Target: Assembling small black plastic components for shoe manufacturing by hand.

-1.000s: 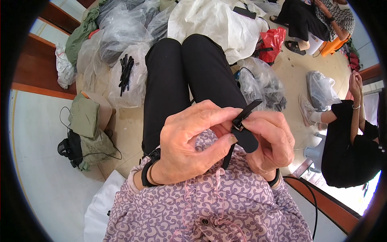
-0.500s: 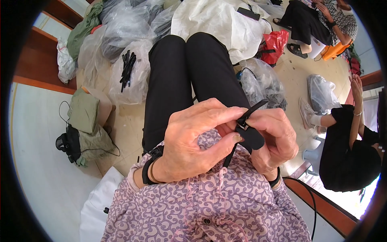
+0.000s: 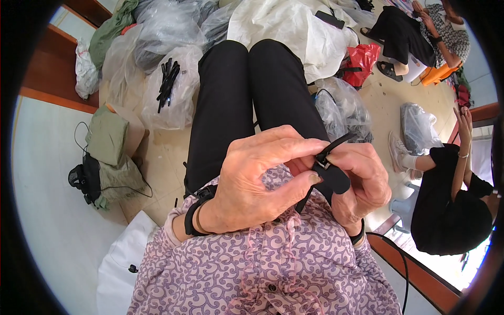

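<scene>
A black strap [image 3: 335, 180] with a small metal buckle [image 3: 322, 159] is held up between my hands, above my lap. My left hand [image 3: 262, 181] pinches it at the buckle with thumb and forefinger. My right hand [image 3: 362, 178] grips it from the other side, its curled fingers partly behind the strap's wide rounded end. One narrow end sticks out to the upper right past my right thumb, and another thin length hangs down below my left thumb. How the strap runs through the buckle is hidden by my fingertips.
Ahead on the left, a bundle of black straps [image 3: 168, 84] lies on a clear plastic bag [image 3: 176, 113]. A white sheet [image 3: 278, 31], a red bag [image 3: 362, 63] and more plastic bags lie beyond my knees. Two people sit at the right. A green cushion [image 3: 107, 139] is at my left.
Both hands, still holding the strap, appear shifted slightly right in view. The strap's wide end is a little further right. The grip looks the same.
</scene>
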The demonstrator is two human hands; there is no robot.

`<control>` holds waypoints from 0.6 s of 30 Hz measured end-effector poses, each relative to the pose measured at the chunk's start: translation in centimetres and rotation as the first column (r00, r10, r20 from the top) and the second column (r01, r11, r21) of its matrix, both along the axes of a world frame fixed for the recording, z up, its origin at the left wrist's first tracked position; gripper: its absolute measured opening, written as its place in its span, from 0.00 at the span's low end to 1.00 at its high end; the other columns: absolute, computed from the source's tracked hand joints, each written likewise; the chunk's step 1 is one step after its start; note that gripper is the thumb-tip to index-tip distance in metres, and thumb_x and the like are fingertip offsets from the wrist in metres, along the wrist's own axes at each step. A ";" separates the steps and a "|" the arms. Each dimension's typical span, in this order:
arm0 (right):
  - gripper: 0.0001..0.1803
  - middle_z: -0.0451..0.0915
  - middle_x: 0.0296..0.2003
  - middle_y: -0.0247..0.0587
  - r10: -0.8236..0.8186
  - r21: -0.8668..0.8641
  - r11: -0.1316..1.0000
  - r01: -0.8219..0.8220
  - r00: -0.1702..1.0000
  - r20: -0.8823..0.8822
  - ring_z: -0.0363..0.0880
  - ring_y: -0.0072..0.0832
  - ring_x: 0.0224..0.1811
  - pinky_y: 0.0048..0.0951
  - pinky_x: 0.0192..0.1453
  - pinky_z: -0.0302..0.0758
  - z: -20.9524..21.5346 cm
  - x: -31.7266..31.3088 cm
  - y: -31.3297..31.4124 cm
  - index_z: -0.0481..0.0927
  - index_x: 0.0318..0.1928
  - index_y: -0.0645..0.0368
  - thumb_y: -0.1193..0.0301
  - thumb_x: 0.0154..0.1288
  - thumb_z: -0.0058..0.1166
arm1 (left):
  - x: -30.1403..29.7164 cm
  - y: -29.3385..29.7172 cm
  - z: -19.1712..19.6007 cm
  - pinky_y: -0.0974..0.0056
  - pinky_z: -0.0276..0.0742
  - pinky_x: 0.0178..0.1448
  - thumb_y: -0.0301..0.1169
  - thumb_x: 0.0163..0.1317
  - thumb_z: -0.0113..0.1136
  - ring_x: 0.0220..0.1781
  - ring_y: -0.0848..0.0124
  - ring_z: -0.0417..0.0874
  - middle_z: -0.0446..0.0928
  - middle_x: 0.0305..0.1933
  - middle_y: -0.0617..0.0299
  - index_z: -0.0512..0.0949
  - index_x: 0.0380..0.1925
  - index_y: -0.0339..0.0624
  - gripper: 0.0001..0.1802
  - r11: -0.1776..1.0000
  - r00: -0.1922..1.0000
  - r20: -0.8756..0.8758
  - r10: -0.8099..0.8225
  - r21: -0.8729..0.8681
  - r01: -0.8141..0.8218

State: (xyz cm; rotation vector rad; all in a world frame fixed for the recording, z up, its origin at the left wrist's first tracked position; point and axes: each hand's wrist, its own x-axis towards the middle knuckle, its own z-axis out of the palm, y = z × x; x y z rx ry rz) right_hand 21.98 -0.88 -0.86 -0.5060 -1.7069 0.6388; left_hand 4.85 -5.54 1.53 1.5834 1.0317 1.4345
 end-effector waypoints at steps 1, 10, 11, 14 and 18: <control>0.15 0.83 0.30 0.49 -0.016 -0.011 1.000 0.016 1.000 0.003 0.83 0.32 0.30 0.24 0.31 0.76 0.1 0.0 -0.1 0.82 0.35 0.68 0.91 0.43 0.62 | 0.1 -0.1 -0.1 0.71 0.77 0.37 0.12 0.47 0.64 0.33 0.72 0.82 0.79 0.34 0.53 0.81 0.46 0.25 0.22 1.000 1.000 0.004 0.008 0.004 -0.008; 0.13 0.83 0.30 0.49 -0.014 -0.033 0.999 0.014 1.000 -0.005 0.83 0.31 0.30 0.24 0.31 0.75 0.0 0.0 -0.3 0.82 0.36 0.68 0.89 0.47 0.63 | 0.0 -0.1 -0.2 0.71 0.78 0.37 0.12 0.48 0.64 0.33 0.72 0.82 0.79 0.35 0.53 0.81 0.46 0.25 0.21 1.000 1.000 0.004 0.011 0.025 -0.011; 0.13 0.83 0.30 0.48 -0.005 -0.043 0.999 0.004 1.000 -0.006 0.82 0.31 0.30 0.24 0.31 0.76 0.0 0.0 -0.3 0.82 0.36 0.68 0.89 0.47 0.63 | -0.1 -0.1 -0.2 0.71 0.78 0.37 0.12 0.48 0.64 0.33 0.72 0.82 0.79 0.35 0.53 0.81 0.46 0.25 0.21 1.000 1.000 -0.007 0.010 0.029 -0.009; 0.12 0.83 0.30 0.49 0.003 -0.043 0.999 -0.004 1.000 -0.011 0.82 0.31 0.30 0.24 0.31 0.75 -0.1 -0.2 -0.3 0.82 0.36 0.68 0.89 0.48 0.63 | -0.1 -0.2 -0.3 0.72 0.77 0.37 0.12 0.48 0.64 0.33 0.72 0.82 0.79 0.34 0.53 0.81 0.46 0.25 0.21 0.999 1.000 0.006 0.012 0.035 -0.012; 0.12 0.83 0.29 0.49 0.016 -0.025 1.000 -0.017 0.999 -0.036 0.82 0.31 0.30 0.23 0.31 0.75 -0.4 -0.3 -0.2 0.82 0.36 0.69 0.89 0.47 0.63 | -0.2 -0.3 -0.3 0.72 0.77 0.37 0.13 0.48 0.64 0.33 0.73 0.82 0.79 0.34 0.54 0.81 0.47 0.26 0.21 1.000 1.000 0.004 0.008 0.019 -0.008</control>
